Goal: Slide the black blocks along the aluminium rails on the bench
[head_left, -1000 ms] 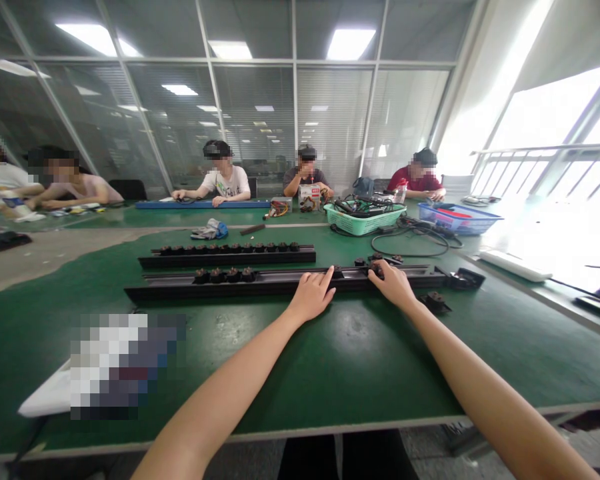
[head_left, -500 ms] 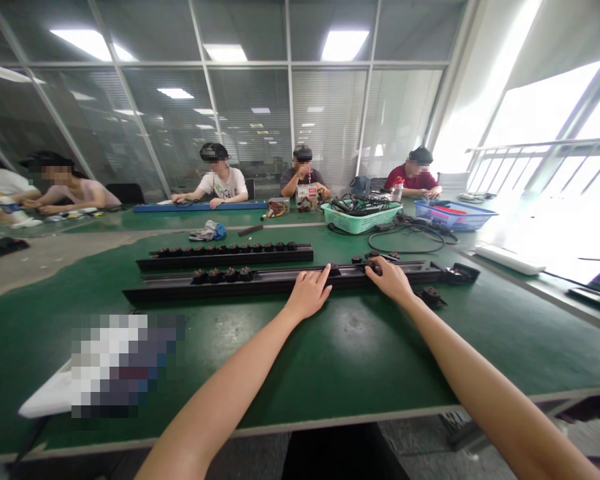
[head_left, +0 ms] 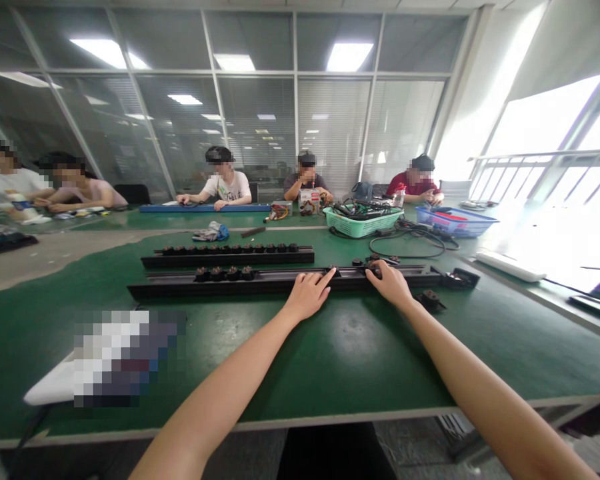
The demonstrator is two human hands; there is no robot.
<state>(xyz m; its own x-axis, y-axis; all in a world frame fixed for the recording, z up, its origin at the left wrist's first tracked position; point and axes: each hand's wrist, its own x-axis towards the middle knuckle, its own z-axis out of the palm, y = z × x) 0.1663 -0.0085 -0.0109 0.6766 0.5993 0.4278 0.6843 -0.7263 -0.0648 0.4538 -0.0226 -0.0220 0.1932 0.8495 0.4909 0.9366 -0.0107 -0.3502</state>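
A long black channel rail [head_left: 275,286] lies across the table before me, with several black socket modules [head_left: 225,274] seated in its left half. My left hand [head_left: 307,295] rests over the near edge of the rail, fingers stretched out. Its index fingertip touches a small black module [head_left: 334,269] in the channel. Farther right, my right hand [head_left: 391,283] is closed, thumb and fingers around a black socket module [head_left: 373,270] at the rail, partly hidden by the fingers. One loose socket module [head_left: 430,301] lies to the right, in front of the rail.
Behind lies a second black rail [head_left: 230,259] filled with modules. Beyond are a green basket [head_left: 363,225] of cables, a blue basket [head_left: 457,223] and a crumpled glove [head_left: 211,232]. Several people sit at the far side. A pixelated object [head_left: 125,360] lies front left.
The view has tilted slightly up and shifted a little. Both hands keep nearly the same places on the rail, and the modules look unmoved.
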